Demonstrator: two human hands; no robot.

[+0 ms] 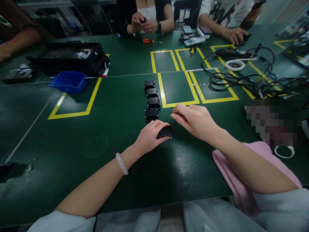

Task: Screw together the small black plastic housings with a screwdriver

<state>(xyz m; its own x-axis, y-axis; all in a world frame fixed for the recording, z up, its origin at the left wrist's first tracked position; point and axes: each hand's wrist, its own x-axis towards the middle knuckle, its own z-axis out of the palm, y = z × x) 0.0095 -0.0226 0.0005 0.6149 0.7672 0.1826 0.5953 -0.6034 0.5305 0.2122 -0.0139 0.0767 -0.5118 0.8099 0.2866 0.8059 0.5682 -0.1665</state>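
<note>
My left hand (152, 137) is closed around a small black box-shaped part (166, 131), held low at the green table with thumb and fingers on its sides. My right hand (195, 120) pinches a thin dark tool (173, 123) whose tip meets or nearly meets the upper right corner of that part. Fingers cover most of the tool, so its exact kind is hidden. Just beyond my left hand, several similar black box-shaped parts (152, 102) stand in a column on the table.
Yellow tape rectangles (181, 104) mark the green table (135, 180). To the left are a blue bin (70, 82) and black trays (70, 61). Cables (217, 85) lie right, near a pink cloth (224, 167). An orange-handled screwdriver (148, 41) lies near people working opposite.
</note>
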